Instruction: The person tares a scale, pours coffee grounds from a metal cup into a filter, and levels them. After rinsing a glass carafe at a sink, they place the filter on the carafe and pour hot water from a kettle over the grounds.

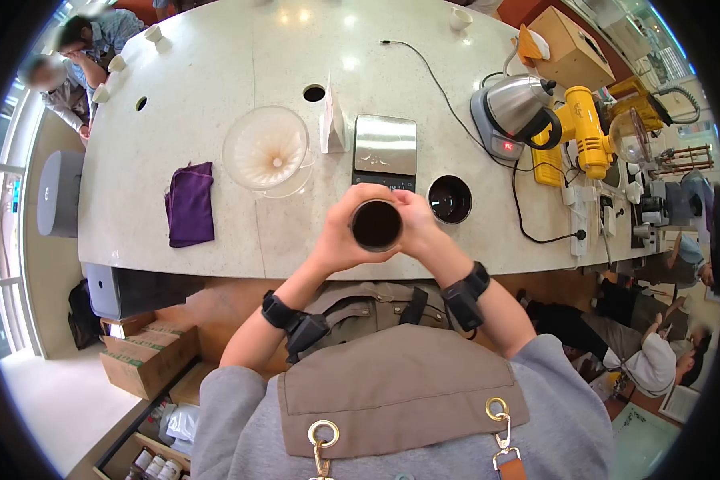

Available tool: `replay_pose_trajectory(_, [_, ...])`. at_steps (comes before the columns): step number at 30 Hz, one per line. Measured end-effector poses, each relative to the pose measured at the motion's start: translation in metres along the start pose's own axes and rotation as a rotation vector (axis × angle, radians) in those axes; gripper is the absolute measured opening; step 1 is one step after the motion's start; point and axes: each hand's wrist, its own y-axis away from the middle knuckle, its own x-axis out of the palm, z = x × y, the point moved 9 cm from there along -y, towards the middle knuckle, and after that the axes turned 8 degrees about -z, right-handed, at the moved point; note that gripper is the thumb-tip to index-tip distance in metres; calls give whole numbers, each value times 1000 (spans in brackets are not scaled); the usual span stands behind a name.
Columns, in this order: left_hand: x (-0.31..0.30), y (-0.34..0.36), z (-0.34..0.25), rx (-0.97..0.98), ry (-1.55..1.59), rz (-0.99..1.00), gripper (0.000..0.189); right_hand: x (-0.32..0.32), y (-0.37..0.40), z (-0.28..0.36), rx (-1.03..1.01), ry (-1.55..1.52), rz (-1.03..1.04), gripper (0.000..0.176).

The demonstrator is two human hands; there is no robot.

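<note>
A round vessel of dark coffee (377,225) is held close above the table's near edge, its rim facing up toward me. My left hand (340,228) wraps around its left side. My right hand (414,224) closes on it from the right, so most of the vessel's wall is hidden. Just beyond my hands lies a digital scale (385,148) with a bare metal top. To its right stands a dark round cup (450,210). On the left sits a clear ribbed dripper (256,152) with a brown stain inside. A white paper packet (333,128) stands between dripper and scale.
A folded purple cloth (190,205) lies on the pale table (296,248) at left. At right are a steel kettle (516,102) on its base, a yellow grinder (588,132) and a black cable (528,228). Several small cups line the far edges. Other people are around.
</note>
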Motion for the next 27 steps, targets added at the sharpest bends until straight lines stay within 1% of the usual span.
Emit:
replay_pose_trajectory(1, [-10, 3, -2, 7, 6, -52, 60, 0, 13, -8, 182, -73, -31, 35])
replay_pose_trajectory(2, [-18, 3, -3, 16, 11, -103, 61, -15, 27, 7, 121, 20, -227, 35])
replay_pose_trajectory(3, [-14, 2, -2, 16, 7, -104, 61, -23, 2, 1, 123, 21, -224, 35])
replay_pose_trajectory(4, [1, 1, -2, 28, -24, -43, 61, -23, -41, -2, 31, 87, -61, 34])
replay_pose_trajectory(5, [12, 0, -2, 41, -53, 18, 62, -16, -62, -2, -61, 151, 103, 34])
replay_pose_trajectory(6, [9, -2, -2, 45, -55, 16, 62, -24, -58, -2, -54, -35, -101, 31])
replay_pose_trajectory(7, [0, -2, 0, 1, -6, -18, 62, -15, -35, 5, -53, -29, -99, 31])
replay_pose_trajectory(8, [-9, 0, 2, -49, 42, -52, 62, -11, -2, 11, -21, 35, -199, 29])
replay_pose_trajectory(9, [-15, 1, 5, -95, 89, -78, 61, -12, 15, 13, 8, 91, -295, 29])
replay_pose_trajectory(10, [-4, 0, 2, -62, 65, -58, 62, -18, 6, 19, -66, -24, -354, 30])
replay_pose_trajectory(11, [8, -1, 0, -28, 43, -40, 63, 0, -30, 8, -38, -22, -17, 33])
replay_pose_trajectory(14, [-1, -10, -2, -14, -20, -19, 62, -6, -44, 15, -81, -78, -41, 36])
replay_pose_trajectory(16, [-16, -5, 1, -48, 73, -95, 61, 4, 16, 15, 4, -14, -179, 25])
replay_pose_trajectory(17, [-12, -5, 0, -50, 71, -93, 61, 6, 18, 10, 6, -16, -178, 25])
replay_pose_trajectory(19, [-5, -5, 2, -85, 110, -183, 63, 35, 23, 16, -152, -27, 90, 25])
replay_pose_trajectory(20, [-8, -9, 0, -38, 98, -157, 65, 25, 9, 18, -238, -105, 24, 25])
replay_pose_trajectory(21, [-11, -10, 2, -40, 102, -157, 65, 24, 10, 19, -239, -105, 19, 25])
replay_pose_trajectory(23, [-6, -7, -5, 48, 54, -55, 73, 38, 13, 9, -124, -69, 185, 28])
replay_pose_trajectory(24, [-8, -6, -9, 48, 54, -55, 73, 42, 14, 11, -121, -37, 195, 28])
replay_pose_trajectory(25, [-9, -5, -12, 6, 42, -48, 73, 44, 17, 19, -124, -37, 197, 28])
replay_pose_trajectory(26, [-9, -3, -13, -37, 33, -40, 75, 41, 21, 22, -83, 38, 177, 29])
replay_pose_trajectory(27, [-8, 0, -16, -40, 37, -37, 75, 40, 31, 25, -39, 112, 153, 29])
